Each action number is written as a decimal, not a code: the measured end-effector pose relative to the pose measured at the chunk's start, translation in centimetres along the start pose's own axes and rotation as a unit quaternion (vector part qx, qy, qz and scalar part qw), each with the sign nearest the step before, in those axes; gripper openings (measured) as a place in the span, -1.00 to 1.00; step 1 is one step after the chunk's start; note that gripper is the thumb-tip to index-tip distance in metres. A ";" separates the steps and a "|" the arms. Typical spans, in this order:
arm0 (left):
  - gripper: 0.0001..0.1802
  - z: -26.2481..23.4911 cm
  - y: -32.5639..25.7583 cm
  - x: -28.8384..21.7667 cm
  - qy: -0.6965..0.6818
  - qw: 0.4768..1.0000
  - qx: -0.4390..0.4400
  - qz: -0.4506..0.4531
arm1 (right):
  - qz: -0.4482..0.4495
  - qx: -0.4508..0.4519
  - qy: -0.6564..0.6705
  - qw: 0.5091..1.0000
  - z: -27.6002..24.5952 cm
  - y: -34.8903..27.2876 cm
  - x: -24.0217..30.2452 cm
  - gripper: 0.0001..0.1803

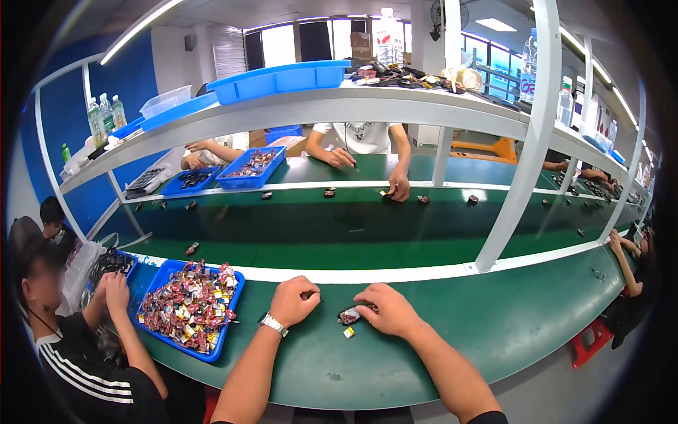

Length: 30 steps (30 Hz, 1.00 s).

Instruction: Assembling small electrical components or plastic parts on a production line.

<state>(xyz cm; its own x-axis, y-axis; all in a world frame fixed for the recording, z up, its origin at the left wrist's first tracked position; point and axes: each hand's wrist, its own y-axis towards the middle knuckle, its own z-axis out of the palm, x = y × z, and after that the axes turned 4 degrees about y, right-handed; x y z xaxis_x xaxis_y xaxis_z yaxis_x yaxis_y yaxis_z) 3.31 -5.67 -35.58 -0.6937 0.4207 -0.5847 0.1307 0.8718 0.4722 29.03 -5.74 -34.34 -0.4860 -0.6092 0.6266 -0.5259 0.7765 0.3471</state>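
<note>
My left hand [295, 302] rests to the right of the shallow blue plastic tray [241, 279]; its fingers are curled inward, but I cannot tell if they pinch something. My right hand [387, 309] is farther right from the tray; its fingers are bent over the small dark-red and silver wrapped piece [347, 316], seemingly touching it, and I cannot tell if they pinch it. This piece lies on the smooth green tabletop [311, 367], well apart from the tray; just nearer to me lies the small yellow and white piece [349, 331]. I judge that a careless sweep of my right wrist could push this loose yellow piece away; the tray is heaped to its rim, so a bump from my left forearm could spill some pieces. The white metal rail [318, 275], running behind the tray and to the right, limits forward reach; the tabletop's curved near edge passes below the tray; widest open room is far right of the tray.
</note>
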 end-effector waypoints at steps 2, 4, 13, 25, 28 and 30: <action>-0.91 -0.2 0.1 0.1 -0.005 1.000 0.017 0.001 | -0.017 0.015 -0.003 1.000 0.4 0.0 0.0 -0.74; -0.91 -0.4 0.0 -0.4 -0.003 0.997 0.068 0.031 | -0.037 0.033 -0.023 0.999 0.5 0.0 0.0 -0.73; -0.88 -0.8 -0.1 -0.4 0.004 0.980 0.193 0.053 | -0.006 -0.021 -0.062 0.998 1.4 0.1 -0.9 -0.79; -0.88 -0.7 0.0 -0.4 0.015 0.990 0.142 -0.025 | -0.009 0.014 -0.055 0.998 1.5 0.1 1.3 -0.80; -0.88 -0.4 0.1 -0.2 0.026 0.993 0.110 -0.039 | -0.005 0.044 -0.051 0.998 1.5 -0.2 1.1 -0.80; -0.88 -0.3 0.1 -0.2 0.059 0.990 0.122 -0.031 | -0.006 0.049 -0.041 0.998 1.5 -0.2 0.8 -0.81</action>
<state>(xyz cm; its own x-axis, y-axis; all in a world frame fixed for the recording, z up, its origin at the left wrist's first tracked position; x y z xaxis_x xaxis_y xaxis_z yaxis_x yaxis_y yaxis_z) 3.24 -5.74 -35.23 -0.7818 0.3444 -0.5197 0.2428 0.9360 0.2550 27.74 -6.60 -34.96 -0.5330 -0.6326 0.5620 -0.5961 0.7521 0.2812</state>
